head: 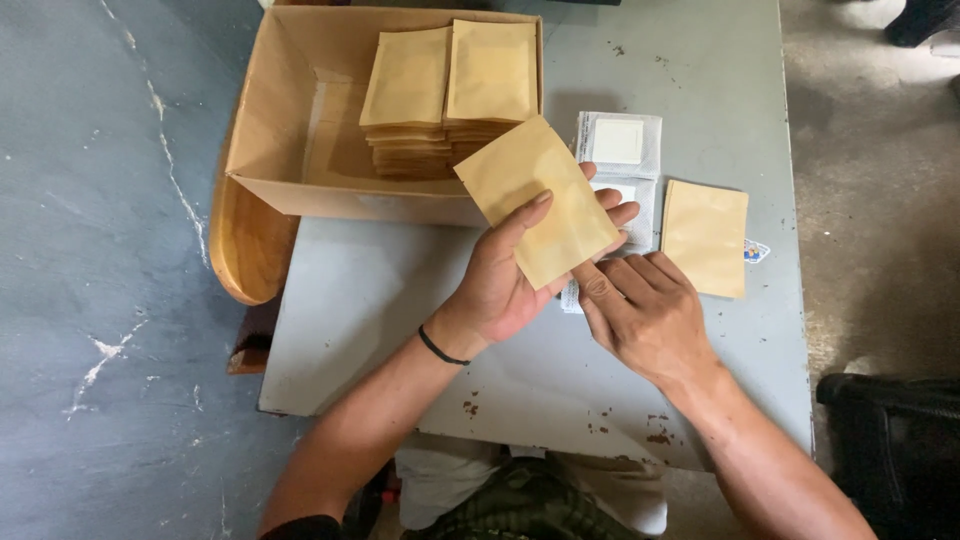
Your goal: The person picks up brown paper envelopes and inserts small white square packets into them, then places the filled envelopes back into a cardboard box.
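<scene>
The left hand [500, 285] holds a tan paper pouch [537, 200] tilted above the grey table [400, 300] — thumb clamped over it, long axis slanting up-left — while the right hand [645, 315], fingers loosely curled, touches its lower corner.

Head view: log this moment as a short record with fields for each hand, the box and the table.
left hand: left hand holds a flat tan paper pouch, thumb on top
right hand: right hand touches the pouch's lower edge with its fingertips
box: open brown cardboard box with two stacks of tan pouches
table: grey metal table bearing white sachets and one lone tan pouch
</scene>
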